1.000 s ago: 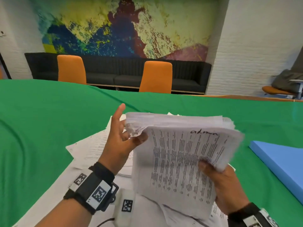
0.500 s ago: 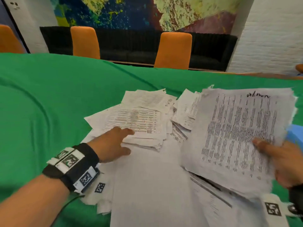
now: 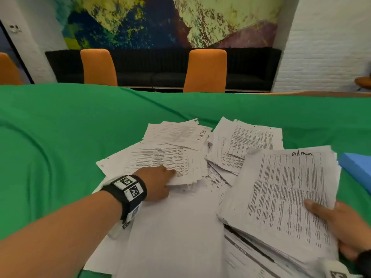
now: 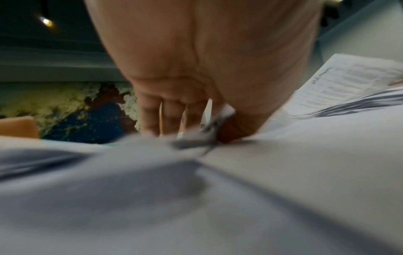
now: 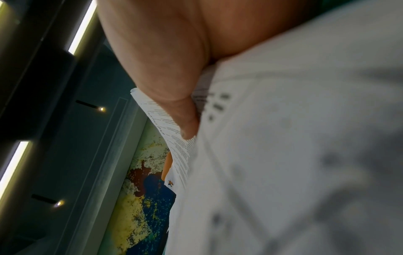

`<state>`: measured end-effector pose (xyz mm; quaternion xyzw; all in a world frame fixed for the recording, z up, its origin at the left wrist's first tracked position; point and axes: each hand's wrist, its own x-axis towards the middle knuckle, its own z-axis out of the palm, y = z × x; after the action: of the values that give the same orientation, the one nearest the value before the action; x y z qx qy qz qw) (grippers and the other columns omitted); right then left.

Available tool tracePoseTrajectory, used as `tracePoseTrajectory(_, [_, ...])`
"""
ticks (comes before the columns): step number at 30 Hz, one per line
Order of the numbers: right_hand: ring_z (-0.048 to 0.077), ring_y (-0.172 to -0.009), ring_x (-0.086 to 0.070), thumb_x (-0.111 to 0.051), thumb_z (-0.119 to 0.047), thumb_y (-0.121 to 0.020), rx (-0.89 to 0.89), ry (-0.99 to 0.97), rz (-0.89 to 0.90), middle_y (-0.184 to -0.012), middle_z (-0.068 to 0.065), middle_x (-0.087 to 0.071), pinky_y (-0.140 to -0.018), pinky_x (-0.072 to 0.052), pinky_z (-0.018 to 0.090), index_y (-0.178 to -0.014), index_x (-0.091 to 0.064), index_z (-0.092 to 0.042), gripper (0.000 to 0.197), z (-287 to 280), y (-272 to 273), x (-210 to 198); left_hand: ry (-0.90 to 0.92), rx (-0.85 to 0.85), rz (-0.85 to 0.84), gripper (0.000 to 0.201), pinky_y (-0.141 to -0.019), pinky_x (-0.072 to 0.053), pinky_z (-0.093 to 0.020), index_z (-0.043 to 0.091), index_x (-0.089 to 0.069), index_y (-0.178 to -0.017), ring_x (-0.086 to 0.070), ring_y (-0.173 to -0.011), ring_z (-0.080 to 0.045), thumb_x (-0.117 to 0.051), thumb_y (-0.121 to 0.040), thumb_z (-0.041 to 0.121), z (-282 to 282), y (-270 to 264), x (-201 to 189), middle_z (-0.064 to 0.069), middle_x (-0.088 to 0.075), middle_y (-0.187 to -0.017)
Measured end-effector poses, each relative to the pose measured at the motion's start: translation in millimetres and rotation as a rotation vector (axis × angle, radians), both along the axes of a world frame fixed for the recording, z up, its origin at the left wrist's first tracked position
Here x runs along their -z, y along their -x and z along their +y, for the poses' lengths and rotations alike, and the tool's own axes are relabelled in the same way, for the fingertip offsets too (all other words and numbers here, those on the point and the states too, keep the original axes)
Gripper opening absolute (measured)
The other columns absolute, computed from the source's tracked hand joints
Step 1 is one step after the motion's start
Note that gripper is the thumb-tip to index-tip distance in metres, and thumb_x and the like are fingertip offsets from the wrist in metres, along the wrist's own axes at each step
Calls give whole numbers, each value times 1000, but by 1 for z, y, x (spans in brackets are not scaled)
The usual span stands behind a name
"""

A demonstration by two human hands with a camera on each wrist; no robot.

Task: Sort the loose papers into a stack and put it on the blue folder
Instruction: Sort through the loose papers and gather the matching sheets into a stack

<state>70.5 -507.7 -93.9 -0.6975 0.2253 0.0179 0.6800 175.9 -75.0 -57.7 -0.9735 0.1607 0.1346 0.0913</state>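
My right hand (image 3: 341, 223) grips a thick stack of printed papers (image 3: 285, 197) marked "admin", thumb (image 5: 187, 124) on top, low over the table at the right. Loose papers (image 3: 251, 141) lie scattered across the green tablecloth (image 3: 60, 147). My left hand (image 3: 166, 181) reaches into the pile and pinches the near edge of a small bundle of sheets (image 3: 160, 159), fingers (image 4: 172, 113) on top and thumb below. A corner of the blue folder (image 3: 355, 169) shows at the right edge, just beyond the held stack.
Large blank sheets (image 3: 176, 233) lie under my left wrist near the table's front. Orange chairs (image 3: 204, 71) and a black sofa (image 3: 156, 69) stand beyond the far table edge. The cloth on the left is bare green.
My left hand let go of the held stack and dropped onto the loose pile, taking hold of a bundle. My right hand lowered the stack to the right.
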Motion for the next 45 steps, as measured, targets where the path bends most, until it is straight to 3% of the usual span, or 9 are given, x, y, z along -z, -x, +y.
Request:
tracePoseTrajectory(6, [45,-76,-76,-59,-11,-98,-8,19,-15,-94,25,-78,-68,-63,53,-115,-62,-1,20,3,2,-3,242,-140,-168,24,-65,-42,-30,24,-56,-88,-59,-80,-20,-40,-105,29,10,-17,-17,-2,-64,-92])
tracePoseTrajectory(12, [45,-82,-76,-60,-11,-97,0,5,-41,-98,25,-78,-74,-62,58,-116,-63,-1,21,4,2,-4,530,-100,-331,21,-65,-50,-34,22,-61,-92,-62,-70,-24,-46,-106,25,19,9,-65,-2,-66,-79])
tracePoseTrajectory(18, [42,-83,-77,-60,-10,-97,23,26,-43,-99,22,-79,-81,-60,53,-117,-64,-5,21,10,6,-8,557,576,-274,74,-106,-45,-31,48,-65,-122,-57,-124,-1,-79,-70,-3,22,105,-54,25,-61,-130])
tracePoseTrajectory(23, [32,-74,-79,-60,-7,-97,25,68,-89,-93,16,-80,-59,-65,40,-115,-65,-7,19,14,11,-30,631,95,-49,66,-111,-23,-20,80,-46,-116,-18,-142,16,-85,-76,47,36,139,-16,63,-25,-131])
tracePoseTrajectory(29, [32,-97,-77,-88,-63,-53,137,72,-334,-115,10,-78,-78,-62,53,-122,-71,-25,81,-29,1,-90,1001,-429,34,56,-69,-48,-22,39,-62,-100,-63,-90,-7,-84,-58,69,51,139,0,12,-65,-102])
tracePoseTrajectory(31, [38,-112,-72,-88,-59,-64,101,15,-396,-125,11,-73,-88,-55,66,-128,-68,-28,74,-63,-1,-92,894,-340,8,47,-86,-53,-21,41,-68,-113,-67,-106,-3,-74,-76,69,57,139,4,18,-71,-112])
tracePoseTrajectory(34, [38,-107,-74,-76,-35,-83,7,5,-436,-119,11,-76,-82,-56,69,-124,-70,-23,43,-8,41,-123,1054,-155,70,59,-98,-49,-15,46,-67,-124,-65,-115,-1,-57,-86,3,40,156,-14,23,-67,-128])
tracePoseTrajectory(39, [39,-85,-77,-69,-11,-86,-331,-42,-89,-100,23,-79,-63,-64,44,-117,-67,-1,33,66,65,-77,1746,-687,476,31,-44,-52,-29,28,-62,-127,-64,-56,-26,-50,-102,14,14,132,-20,-17,-73,-99])
tracePoseTrajectory(45, [15,-79,-79,-73,-91,-16,-414,274,31,-89,-2,-82,-86,-55,40,-104,-74,-20,114,74,48,-43,1413,-678,713,43,-97,-53,-60,7,-67,-125,-70,-106,-42,-72,-92,34,-10,108,-15,-24,-72,-119])
